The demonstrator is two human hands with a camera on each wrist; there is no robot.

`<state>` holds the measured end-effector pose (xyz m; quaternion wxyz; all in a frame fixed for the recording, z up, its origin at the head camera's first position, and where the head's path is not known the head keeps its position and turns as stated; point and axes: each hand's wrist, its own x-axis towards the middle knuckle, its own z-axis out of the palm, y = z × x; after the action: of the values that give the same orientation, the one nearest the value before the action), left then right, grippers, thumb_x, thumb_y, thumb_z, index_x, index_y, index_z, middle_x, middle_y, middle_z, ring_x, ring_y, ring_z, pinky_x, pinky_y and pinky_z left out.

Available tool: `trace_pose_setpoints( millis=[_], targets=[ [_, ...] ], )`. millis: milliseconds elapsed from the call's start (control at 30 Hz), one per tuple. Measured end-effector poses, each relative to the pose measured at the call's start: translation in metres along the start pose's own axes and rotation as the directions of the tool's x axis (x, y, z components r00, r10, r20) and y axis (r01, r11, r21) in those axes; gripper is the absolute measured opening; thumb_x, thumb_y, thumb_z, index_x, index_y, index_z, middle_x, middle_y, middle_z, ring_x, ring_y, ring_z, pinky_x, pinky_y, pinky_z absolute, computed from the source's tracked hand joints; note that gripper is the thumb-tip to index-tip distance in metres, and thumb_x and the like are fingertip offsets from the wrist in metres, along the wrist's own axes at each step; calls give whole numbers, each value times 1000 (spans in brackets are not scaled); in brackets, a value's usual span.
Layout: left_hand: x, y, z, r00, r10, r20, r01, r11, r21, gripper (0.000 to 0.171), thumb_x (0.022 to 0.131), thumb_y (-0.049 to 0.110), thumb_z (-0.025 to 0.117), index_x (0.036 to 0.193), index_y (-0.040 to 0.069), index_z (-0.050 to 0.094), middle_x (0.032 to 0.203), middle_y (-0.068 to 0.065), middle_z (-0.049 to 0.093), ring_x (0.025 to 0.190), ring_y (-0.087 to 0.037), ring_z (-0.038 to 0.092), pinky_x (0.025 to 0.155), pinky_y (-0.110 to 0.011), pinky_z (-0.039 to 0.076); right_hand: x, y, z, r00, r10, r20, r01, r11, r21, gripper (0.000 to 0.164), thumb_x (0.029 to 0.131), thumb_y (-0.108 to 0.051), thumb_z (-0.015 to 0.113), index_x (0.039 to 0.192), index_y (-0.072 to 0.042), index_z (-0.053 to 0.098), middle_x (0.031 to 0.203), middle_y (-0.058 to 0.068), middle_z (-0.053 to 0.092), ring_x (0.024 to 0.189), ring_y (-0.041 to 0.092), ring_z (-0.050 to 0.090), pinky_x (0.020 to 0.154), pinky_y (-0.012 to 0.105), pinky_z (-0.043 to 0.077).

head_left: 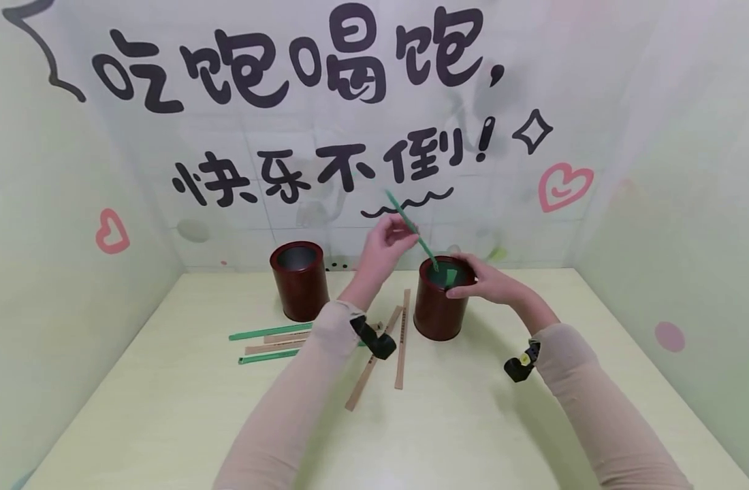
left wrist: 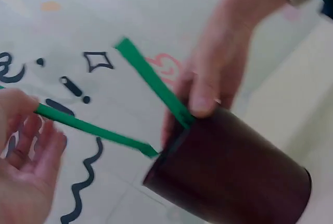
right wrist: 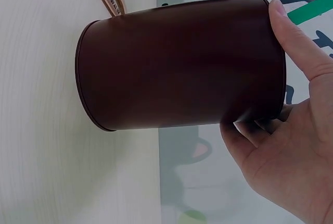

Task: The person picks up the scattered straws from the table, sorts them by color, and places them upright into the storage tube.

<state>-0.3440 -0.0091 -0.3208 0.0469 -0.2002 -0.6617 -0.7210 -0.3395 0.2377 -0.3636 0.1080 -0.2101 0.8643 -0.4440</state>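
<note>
My left hand (head_left: 383,246) pinches a slim green strip (head_left: 427,250), which looks like a chopstick wrapper. It slants, its lower end at the mouth of the dark red canister (head_left: 438,316) on the right. Inside that canister leans another green strip (left wrist: 151,81), its top sticking out past the rim in the left wrist view. My right hand (head_left: 489,280) grips the canister near its rim, thumb on the near side and fingers around the far side. The canister stands upright on the table; its inner bottom is hidden.
A second dark red canister (head_left: 301,289) stands upright at the back left. In front of it lie green strips (head_left: 270,355) and brown strips, partly hidden by my left sleeve. Two brown printed strips (head_left: 402,347) lie left of the held canister. A lettered wall (head_left: 325,156) rises behind.
</note>
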Motion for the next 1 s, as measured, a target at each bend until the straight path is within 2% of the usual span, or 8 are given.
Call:
trace_pose_setpoints(
  millis=[100,167,367,567,700,1000],
  targets=[
    [-2,-10,2,995,-76,70,64,984,164,34,92,9,69,122,2,54,127,-18,60,120,-29,63,100,-36,54,1,0,1,1000,4,-6,-4,1000,7,76,90,-18,71,151,-3,27,143,22,43,131,36,42,110,52,38],
    [-6,-15,-1,989,-124,77,105,972,210,38,92,13,70,125,3,52,130,-15,59,124,-31,60,102,-40,52,1,1,1,1000,4,-6,-4,1000,13,77,90,-18,71,151,-4,26,143,22,42,131,36,42,110,53,39],
    [-15,-21,-18,983,-161,83,140,966,216,36,93,10,68,125,2,53,130,-16,59,125,-30,60,106,-44,49,0,2,3,1000,24,10,-24,1000,8,80,91,-22,71,153,-4,23,146,22,39,133,37,40,111,55,39],
    [-18,-19,-36,979,-168,115,134,958,253,36,94,11,67,126,1,53,132,-20,57,125,-33,60,108,-44,48,1,-2,-2,1000,23,9,-23,1000,12,79,92,-20,70,152,-4,23,148,23,37,135,38,38,113,58,36],
    [-21,-21,-51,972,-195,127,154,949,275,40,95,12,66,130,0,51,134,-21,56,126,-33,59,108,-44,48,2,-2,-5,1000,15,7,-15,1000,7,77,92,-19,68,152,-3,22,148,23,36,136,38,37,114,59,33],
    [-45,-36,-88,952,-281,117,222,905,364,39,97,16,65,131,2,51,137,-17,55,127,-32,59,109,-44,47,0,-2,-1,999,20,25,-21,1000,7,77,93,-19,68,153,-4,22,150,23,34,137,39,35,114,60,32]
  ],
)
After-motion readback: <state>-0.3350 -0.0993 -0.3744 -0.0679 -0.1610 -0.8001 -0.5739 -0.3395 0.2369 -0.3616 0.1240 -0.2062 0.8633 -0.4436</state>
